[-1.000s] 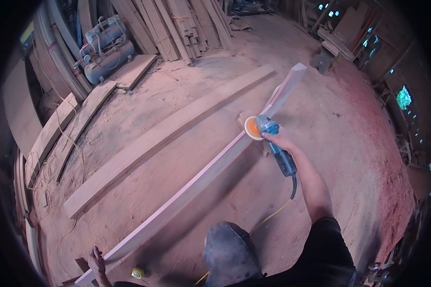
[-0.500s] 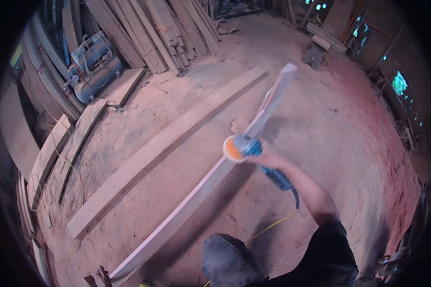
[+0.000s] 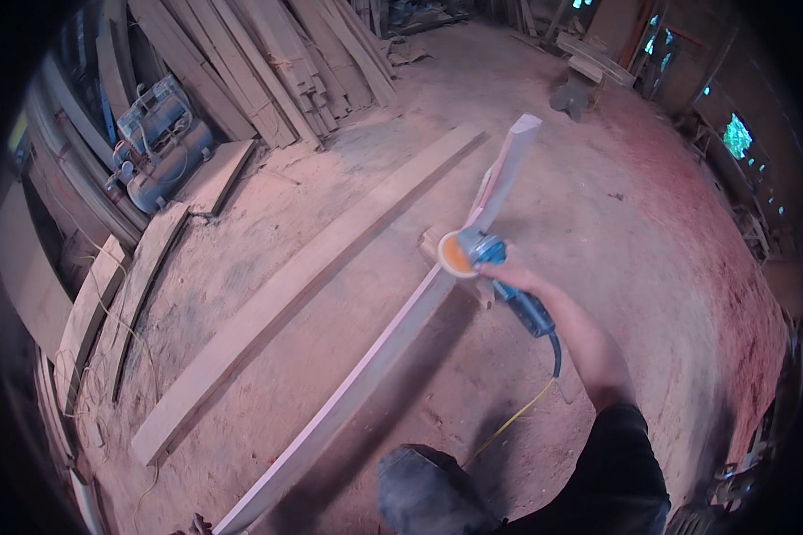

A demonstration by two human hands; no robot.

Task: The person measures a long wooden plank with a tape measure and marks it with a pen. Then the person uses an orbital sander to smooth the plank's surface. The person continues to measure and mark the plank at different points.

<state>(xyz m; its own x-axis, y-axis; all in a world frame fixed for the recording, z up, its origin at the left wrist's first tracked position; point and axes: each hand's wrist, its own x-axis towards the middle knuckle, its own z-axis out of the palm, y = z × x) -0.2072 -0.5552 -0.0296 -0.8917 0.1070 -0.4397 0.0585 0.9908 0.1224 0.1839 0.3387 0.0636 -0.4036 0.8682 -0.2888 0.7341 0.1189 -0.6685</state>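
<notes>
My right hand (image 3: 519, 275) is closed around a blue angle grinder (image 3: 528, 310) with a round orange disc (image 3: 456, 254). The disc, pale at its rim, lies at the upper edge of a long, curved wooden beam (image 3: 352, 379). This beam runs from the lower left to the upper middle, standing on its narrow side. Down at the picture's lower edge, a few dark fingers of my left hand (image 3: 198, 526) show next to the beam's near end. Most of that hand is cut off, so its grip is hidden.
A wooden block (image 3: 431, 242) sits under the beam. To the left lies a thick plank (image 3: 303, 299) on the dusty floor. A yellow cable (image 3: 513, 419) trails from the grinder's cord. Leaning boards (image 3: 268, 71) and a blue air compressor (image 3: 165, 147) stand at the back left.
The grinder, in my right hand, has moved a little up and to the right along the beam, toward its far end. The view has shifted slightly, and less of my left hand shows.
</notes>
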